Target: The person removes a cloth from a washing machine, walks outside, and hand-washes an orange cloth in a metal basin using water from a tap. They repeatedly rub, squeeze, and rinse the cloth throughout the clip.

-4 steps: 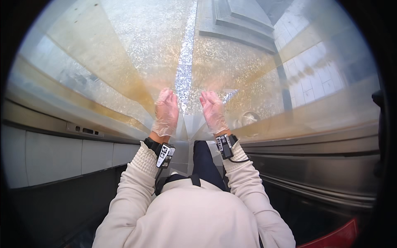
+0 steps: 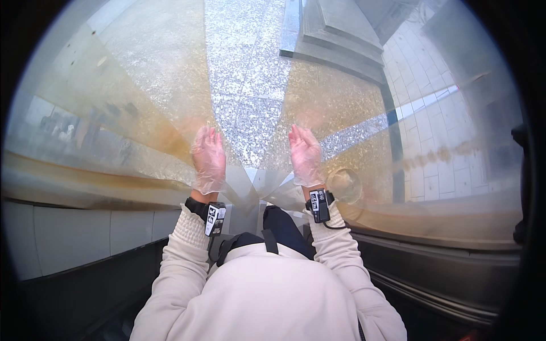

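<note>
At mid-frame, the gloved left hand (image 2: 209,160) and right hand (image 2: 307,156), fingers together and nearly straight, meet yellowed plastic strips (image 2: 327,85); black wrist devices (image 2: 323,212) bear printed labels (image 2: 212,215).

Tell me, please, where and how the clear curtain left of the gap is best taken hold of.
Probably by its inner edge, pinched from the gap side: the curtain is a broad, thin-looking sheet with no visible handle, and that edge borders the gap. The left hand is nearby.

Bright beyond hazy plastic curtain (image 2: 330,85), dim lower corners, curved edges, black vignette
</note>
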`<state>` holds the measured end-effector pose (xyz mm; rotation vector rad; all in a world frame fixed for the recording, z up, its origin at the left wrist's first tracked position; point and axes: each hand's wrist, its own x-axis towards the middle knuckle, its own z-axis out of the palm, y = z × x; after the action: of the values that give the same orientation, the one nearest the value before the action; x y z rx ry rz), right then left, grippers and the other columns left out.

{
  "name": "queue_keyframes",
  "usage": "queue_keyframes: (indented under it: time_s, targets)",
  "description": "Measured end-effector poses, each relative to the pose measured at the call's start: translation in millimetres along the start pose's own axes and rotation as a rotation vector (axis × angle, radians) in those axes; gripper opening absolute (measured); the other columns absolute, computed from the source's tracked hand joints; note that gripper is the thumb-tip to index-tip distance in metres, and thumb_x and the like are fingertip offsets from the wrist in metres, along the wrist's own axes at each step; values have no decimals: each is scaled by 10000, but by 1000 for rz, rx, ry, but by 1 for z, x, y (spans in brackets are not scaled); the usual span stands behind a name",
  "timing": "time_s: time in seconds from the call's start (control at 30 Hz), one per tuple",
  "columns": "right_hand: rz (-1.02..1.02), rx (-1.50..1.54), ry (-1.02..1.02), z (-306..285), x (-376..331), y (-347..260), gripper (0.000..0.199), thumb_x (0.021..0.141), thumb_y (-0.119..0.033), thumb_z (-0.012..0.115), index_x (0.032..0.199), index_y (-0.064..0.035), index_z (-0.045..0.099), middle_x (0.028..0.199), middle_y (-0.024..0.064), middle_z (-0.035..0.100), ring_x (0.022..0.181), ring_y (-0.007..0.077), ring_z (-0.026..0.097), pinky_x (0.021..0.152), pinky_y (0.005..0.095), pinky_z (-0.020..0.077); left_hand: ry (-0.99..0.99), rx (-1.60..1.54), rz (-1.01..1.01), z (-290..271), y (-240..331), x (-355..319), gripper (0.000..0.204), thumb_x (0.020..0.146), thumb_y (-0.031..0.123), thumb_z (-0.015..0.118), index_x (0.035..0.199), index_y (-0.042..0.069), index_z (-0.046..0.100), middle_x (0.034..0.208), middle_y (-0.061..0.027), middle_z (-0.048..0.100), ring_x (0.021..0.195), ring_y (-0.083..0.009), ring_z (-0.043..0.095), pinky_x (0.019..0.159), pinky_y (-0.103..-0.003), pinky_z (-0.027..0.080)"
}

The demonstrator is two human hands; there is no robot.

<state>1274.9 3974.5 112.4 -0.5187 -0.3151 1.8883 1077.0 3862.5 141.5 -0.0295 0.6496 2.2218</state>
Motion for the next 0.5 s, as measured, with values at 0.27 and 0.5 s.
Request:
queue_keyframes:
  time_s: [0.27, 0.5]
  targets:
    - [-333, -75, -36, -141, 130, -311, 498, 838, -69, 511, 1259, 84, 293, 1319, 200, 337, 1164, 267, 414, 939, 349, 372, 19, 57, 509, 38, -113, 26, 772, 887, 438, 413, 1352, -74, 70, 1443, -168, 67, 1337, -249, 97, 1102, -369, 106]
    - [-814, -502, 246, -206, 206, -286, 591, 839, -71, 500, 1344, 1, 202, 1339, 144, 328, 1081, 199, 472, 862, 294, 409, 53, 154, 1103, -31, -39, 19, 779, 825, 370, 537, 1332, -75, 148, 1379, -141, 204, 1247, -271, 261, 1078, -411, 181]
